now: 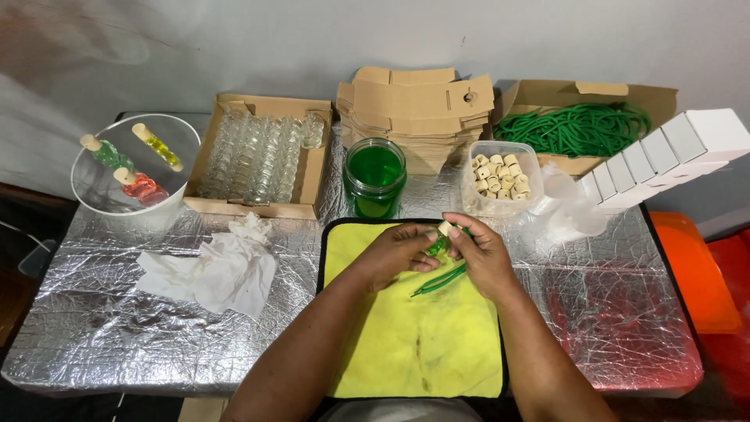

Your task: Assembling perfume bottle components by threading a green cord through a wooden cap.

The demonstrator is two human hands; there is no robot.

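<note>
Your left hand point(400, 252) grips small green-filled glass bottle point(436, 245) steady; right hand point(478, 254) pinches its pale cork stopper point(444, 228), over yellow cloth mat point(414, 344) catching drips.

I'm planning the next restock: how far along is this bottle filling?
Done: three corked bottles, green, yellow and red, lie in the white bucket. In hand: both hands, left and right, hold a small green bottle with a cork on top, over the yellow mat. Left: a box of empty bottles, a tub of corks and a nearly full green jar.
</note>
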